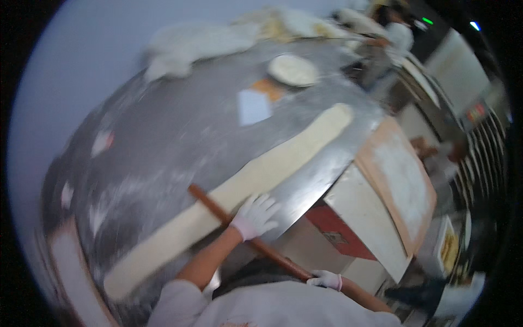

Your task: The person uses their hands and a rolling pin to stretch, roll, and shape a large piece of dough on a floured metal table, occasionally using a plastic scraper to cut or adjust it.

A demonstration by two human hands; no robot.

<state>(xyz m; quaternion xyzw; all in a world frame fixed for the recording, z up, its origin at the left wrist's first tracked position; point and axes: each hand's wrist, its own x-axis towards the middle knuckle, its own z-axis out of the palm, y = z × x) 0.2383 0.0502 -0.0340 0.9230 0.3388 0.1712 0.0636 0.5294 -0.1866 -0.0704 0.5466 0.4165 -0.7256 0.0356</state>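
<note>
A long flat strip of dough (pixel 283 158) lies diagonally over the grey metal table (pixel 174 131), from near left to far right. Across it rests a brown wooden rolling pin (pixel 272 254), its far end just past the strip. My left hand (pixel 255 217), in a white glove with a pink cuff, lies over the pin at the dough's near edge, fingers stretched out and apart. Closed round the pin's near end is my gloved right hand (pixel 326 279), beside my body; its fingers show only in part. The picture is somewhat blurred.
A round pale basin (pixel 294 70) and a white sheet (pixel 254 107) lie toward the table's back, with whitish cloth-like heaps (pixel 201 46) behind. A floured board (pixel 395 174) stands at the right. Other people (pixel 389 46) are at work on the right side.
</note>
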